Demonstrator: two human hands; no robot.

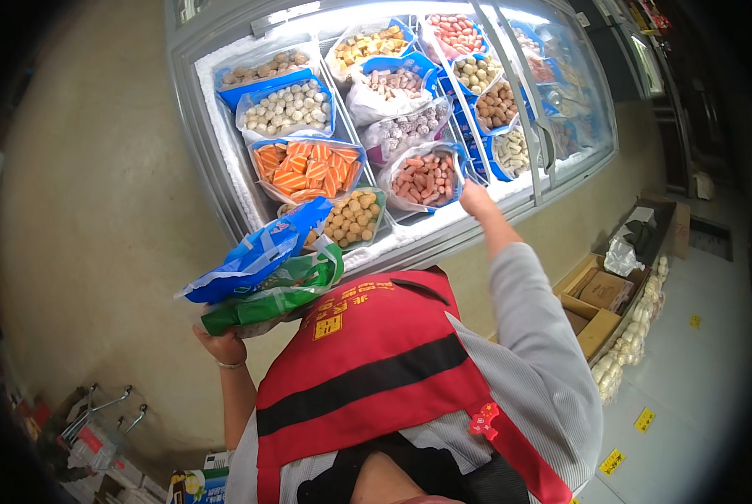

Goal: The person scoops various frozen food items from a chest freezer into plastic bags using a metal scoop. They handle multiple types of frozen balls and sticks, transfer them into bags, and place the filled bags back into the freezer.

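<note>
My left hand point(222, 343) is at the left, below the freezer's near edge, and holds a blue plastic bag point(250, 261) and a green plastic bag point(272, 296) bunched together. Their upper ends lean over a clear bag of tan balls point(354, 217). My right hand point(477, 198) reaches into the chest freezer point(508, 205), closed at the right rim of a blue-and-white bag of small pink sausages point(423, 179). Its fingertips are partly hidden. Orange-and-white striped pieces fill another bag point(306, 167) to the left.
Wire dividers point(351, 129) separate rows of open bags. The sliding glass lid point(565, 94) covers the freezer's right side, and frost lines its rim. Wooden boxes point(596, 309) stand on the floor at right, beside netted white bundles point(628, 340). A metal-legged cart point(92, 416) is at lower left.
</note>
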